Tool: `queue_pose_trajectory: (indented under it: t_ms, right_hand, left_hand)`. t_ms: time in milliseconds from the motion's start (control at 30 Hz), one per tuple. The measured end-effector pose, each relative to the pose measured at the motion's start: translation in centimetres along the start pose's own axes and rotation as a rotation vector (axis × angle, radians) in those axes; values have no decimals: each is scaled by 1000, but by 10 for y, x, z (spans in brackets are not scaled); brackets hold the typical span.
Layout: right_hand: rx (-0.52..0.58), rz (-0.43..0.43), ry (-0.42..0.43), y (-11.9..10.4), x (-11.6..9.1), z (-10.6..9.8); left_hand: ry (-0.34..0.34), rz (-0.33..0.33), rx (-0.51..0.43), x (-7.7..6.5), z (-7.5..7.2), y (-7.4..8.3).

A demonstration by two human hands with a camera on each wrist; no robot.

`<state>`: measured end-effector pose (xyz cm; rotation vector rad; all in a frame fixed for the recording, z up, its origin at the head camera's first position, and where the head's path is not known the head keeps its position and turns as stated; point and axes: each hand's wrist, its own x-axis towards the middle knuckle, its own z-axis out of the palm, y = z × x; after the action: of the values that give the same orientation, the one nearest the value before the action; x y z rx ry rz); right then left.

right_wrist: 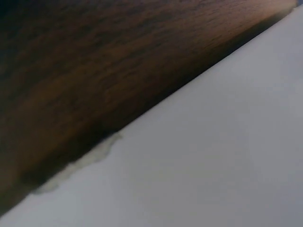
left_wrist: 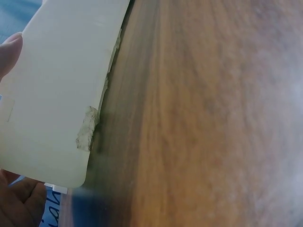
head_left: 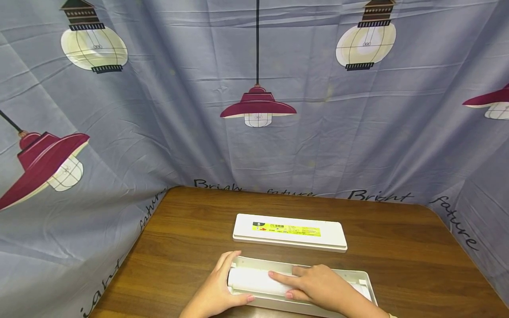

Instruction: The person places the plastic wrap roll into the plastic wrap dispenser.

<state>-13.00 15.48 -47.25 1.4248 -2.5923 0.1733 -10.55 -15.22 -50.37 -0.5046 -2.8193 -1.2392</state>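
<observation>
A long white open box (head_left: pixel 274 303), a cling film dispenser by its look, lies near the table's front edge. Inside it sits a white roll (head_left: pixel 248 279). My left hand (head_left: pixel 216 285) grips the box's left end, thumb on the near wall and fingers at the far corner. With its index finger stretched out, my right hand (head_left: pixel 322 285) reaches over the box and rests on the roll, covering its middle. In the left wrist view, the left fingers (left_wrist: pixel 23 201) show beside the box's outer wall (left_wrist: pixel 57 104). Only a plain white wall (right_wrist: pixel 203 156) shows in the right wrist view.
Behind the box lies its white lid (head_left: pixel 334 236), with a yellow label (head_left: pixel 286 229). Both rest on a brown wooden table (head_left: pixel 179 238). A grey-blue curtain (head_left: pixel 191 132) printed with lamps hangs behind and along the sides. Ragged tape (left_wrist: pixel 87 130) clings to the box's edge.
</observation>
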Motion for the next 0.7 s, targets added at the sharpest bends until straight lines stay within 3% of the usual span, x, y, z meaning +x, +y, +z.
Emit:
queue_pose_trajectory:
  t_ms: [267, 700]
  right_hand:
    - [16, 4, -10, 0, 0, 0]
    - [17, -16, 46, 1, -2, 0]
  left_hand:
    - [-5, -2, 6, 0, 0, 0]
    - [10, 16, 30, 0, -1, -1]
